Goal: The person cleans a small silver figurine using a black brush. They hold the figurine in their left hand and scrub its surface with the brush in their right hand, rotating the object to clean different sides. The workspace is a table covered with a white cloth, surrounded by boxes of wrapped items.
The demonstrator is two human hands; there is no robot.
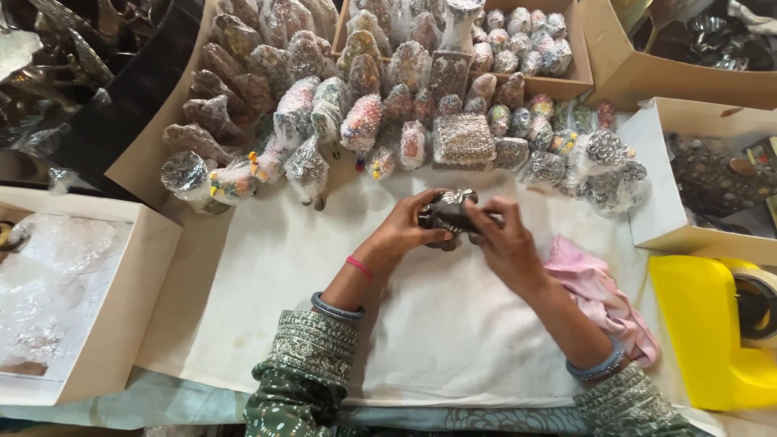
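My left hand [402, 232] cups the dark metal figurine [447, 212] above the white cloth [267, 275], fingers closed around it. My right hand [503, 243] pinches its other side. Best practice, I judge: steady support left, light pressure right.

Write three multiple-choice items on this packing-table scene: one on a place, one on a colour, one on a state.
1. Where does the pink cloth lie?
A. under the right forearm
B. inside the left box
C. on the wrapped figurines

2. What colour is the tape dispenser?
A. red
B. yellow
C. green

3. How is the dark metal figurine held?
A. lying alone on the sheet
B. in one hand only
C. between both hands

Answers: 1 A, the cloth shows beside and beneath that arm; 2 B, its body is bright yellow; 3 C, the left hand and right hand both grip it above the white sheet.
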